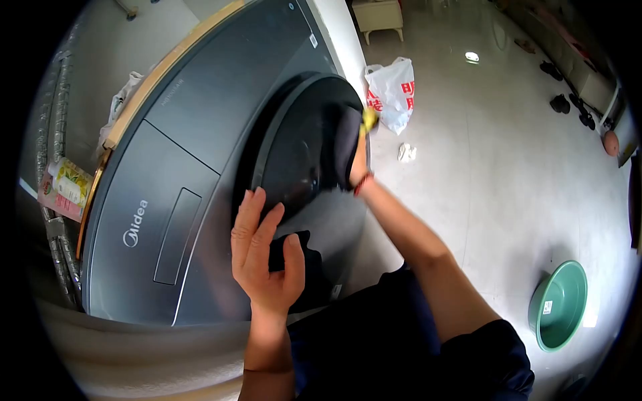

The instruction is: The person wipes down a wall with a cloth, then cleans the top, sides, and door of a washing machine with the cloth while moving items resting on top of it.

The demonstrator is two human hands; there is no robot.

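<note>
A dark grey Midea washing machine (194, 127) stands before me, its round black glass door (294, 147) facing my hands. My right hand (360, 164) holds a dark grey cloth (346, 144) with a yellow part (369, 120) against the outer side of the door; most of its fingers are hidden by the cloth. Near the lower rim of the door, my left hand (264, 257) is open and empty, fingers spread. Its fingertips are at the machine's front, but I cannot tell whether they touch it.
A white plastic bag (393, 93) with red print sits on the floor beyond the machine, near a crumpled white scrap (406, 152). To the right stands a green basin (563, 307). Shoes (560, 103) line the far wall. A yellow-labelled bottle (70, 180) is behind the machine.
</note>
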